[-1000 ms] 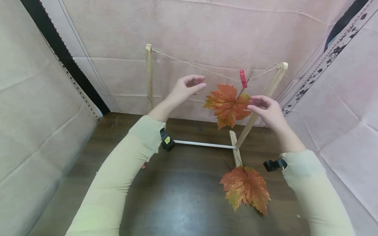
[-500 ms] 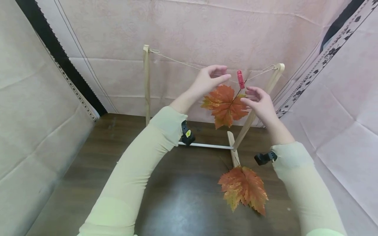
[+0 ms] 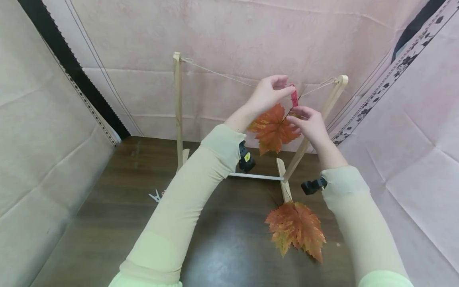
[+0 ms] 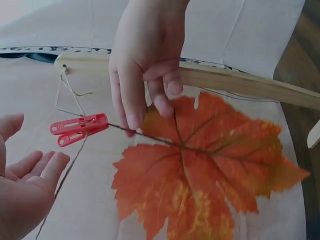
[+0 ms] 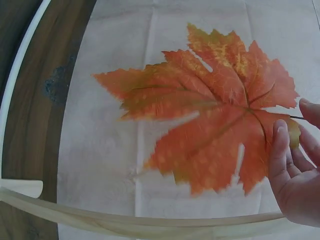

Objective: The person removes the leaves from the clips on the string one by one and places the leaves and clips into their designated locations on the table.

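Note:
An orange leaf (image 3: 273, 129) hangs by its dark stem from a red clothespin (image 3: 294, 96) clipped on a thin string (image 3: 218, 74). My left hand (image 3: 268, 95) is at the clothespin's upper end; in the left wrist view, its thumb and fingers (image 4: 54, 167) are spread apart on either side of the handles, with a gap. My right hand (image 3: 310, 124) is just below the clothespin, fingers loosely bent around the stem. In the right wrist view, its thumb lies close against the leaf (image 5: 215, 120) and another fingertip sits near the stem, with space between them.
The string runs between a left wooden post (image 3: 178, 107) and a right wooden post (image 3: 333, 97), joined low by a white rod (image 3: 256, 176). A second orange leaf (image 3: 295, 229) lies on the brown table (image 3: 222, 247). A pale clothespin (image 3: 155, 196) lies by the left sleeve.
My left hand has moved right along the string to the red clothespin. My right hand has shifted slightly left and up, toward the stem. The pale clothespin has come into view.

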